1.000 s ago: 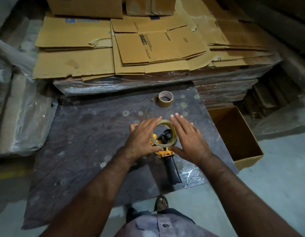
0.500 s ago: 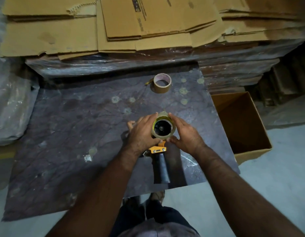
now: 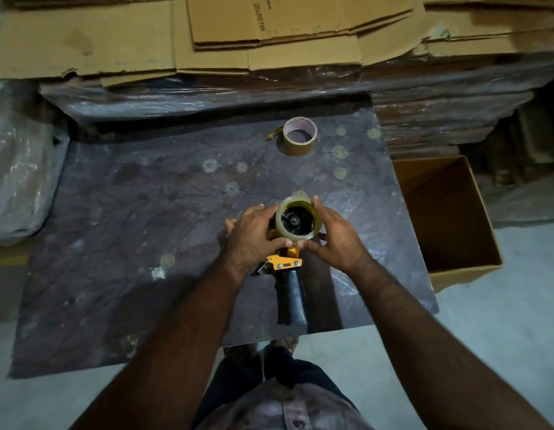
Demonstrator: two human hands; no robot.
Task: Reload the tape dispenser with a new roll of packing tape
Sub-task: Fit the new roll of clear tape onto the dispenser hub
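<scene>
The clear tape roll (image 3: 298,219) is sitting over the black hub of the tape dispenser (image 3: 288,276), which lies on the dark desk (image 3: 145,212) with its black handle pointing back toward you. You've got both hands on that roll: your left hand (image 3: 250,235) wraps the left side, fingers curled round it and thumb tip pressed on the near edge, and your right hand (image 3: 334,238) mirrors it on the right, fingers curled over the far side and thumb meeting the other one right at the front. So both are gripping the roll. The orange frame of the dispenser pokes out just below your thumbs.

Further back on the desk there's a brown tape roll (image 3: 299,136) lying flat, well apart from your hands, with a loose tail sticking out to its left. Off the desk's right edge sits an open cardboard box (image 3: 465,274) on the floor. Behind everything, flattened cardboard sheets (image 3: 269,26) are stacked on plastic-wrapped bundles.
</scene>
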